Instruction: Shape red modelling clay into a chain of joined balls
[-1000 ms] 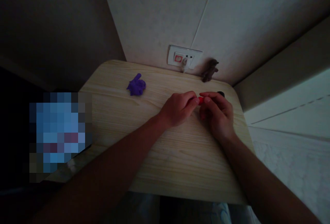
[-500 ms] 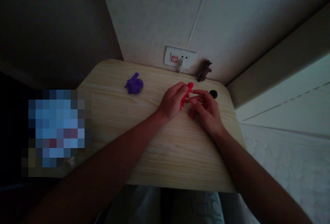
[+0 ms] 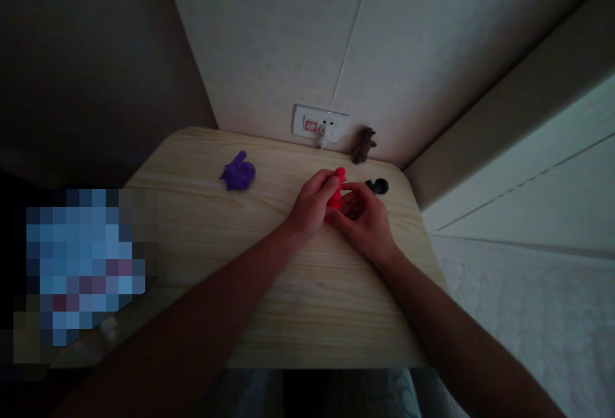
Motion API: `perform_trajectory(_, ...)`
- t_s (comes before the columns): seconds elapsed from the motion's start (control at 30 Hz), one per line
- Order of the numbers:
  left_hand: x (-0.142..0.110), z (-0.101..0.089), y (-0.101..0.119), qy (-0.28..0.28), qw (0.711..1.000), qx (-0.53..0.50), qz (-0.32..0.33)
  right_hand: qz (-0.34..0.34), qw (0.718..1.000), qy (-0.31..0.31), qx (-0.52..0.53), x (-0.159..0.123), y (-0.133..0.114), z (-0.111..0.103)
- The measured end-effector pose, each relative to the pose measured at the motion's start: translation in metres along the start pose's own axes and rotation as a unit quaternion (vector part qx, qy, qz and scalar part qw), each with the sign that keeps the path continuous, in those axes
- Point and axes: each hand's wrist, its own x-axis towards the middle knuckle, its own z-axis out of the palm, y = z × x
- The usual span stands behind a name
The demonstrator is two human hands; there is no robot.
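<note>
A small red clay figure [image 3: 336, 195], rounded at the top, is held upright above the wooden table. My left hand [image 3: 313, 202] wraps its left side, with the thumb pressed along the front. From the right, my right hand [image 3: 368, 218] curls its fingers against the figure, its thumb at the lower end. Parts of the red figure are hidden by the fingers of both hands. Just beyond my right hand lies a black piece [image 3: 379, 186] with a round end, partly covered by the hand.
A purple clay lump [image 3: 237, 173] with a raised stub lies on the table [image 3: 192, 213] to the left. At the back a brown figure [image 3: 364, 145] stands near the wall socket [image 3: 310, 124], which has a plug in it. A blurred-out blue patch [image 3: 86, 258] covers the left edge.
My right hand has closed in on the red clay figure, its thumb moving to the lower end. More of the black piece shows. The whole view has shifted slightly.
</note>
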Motion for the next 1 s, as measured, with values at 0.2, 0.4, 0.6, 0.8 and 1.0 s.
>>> perform_trajectory(0.2, 0.000, -0.001, 0.002, -0.010, 1.000, -0.026, -0.005, 0.016, 0.999, 0.008, 0.038, 0.001, 0.000, 0.000)
perform_trajectory(0.4, 0.000, -0.003, 0.001, -0.020, 0.999, -0.037, -0.006, 0.028, 0.999, 0.018, 0.041, -0.001, 0.001, 0.000)
perform_trajectory(0.6, -0.003, -0.002, 0.002, -0.042, 0.998, -0.040, -0.016, 0.038, 0.995, 0.036, 0.084, -0.002, 0.001, 0.004)
perform_trajectory(0.8, -0.006, -0.001, 0.004, -0.026, 0.998, -0.044, -0.025, 0.034, 0.993, 0.047, 0.099, -0.003, -0.007, 0.003)
perform_trajectory(1.0, -0.014, 0.000, 0.002, -0.107, 0.992, 0.052, -0.048, -0.029, 0.989, 0.103, 0.102, -0.003, -0.011, -0.006)
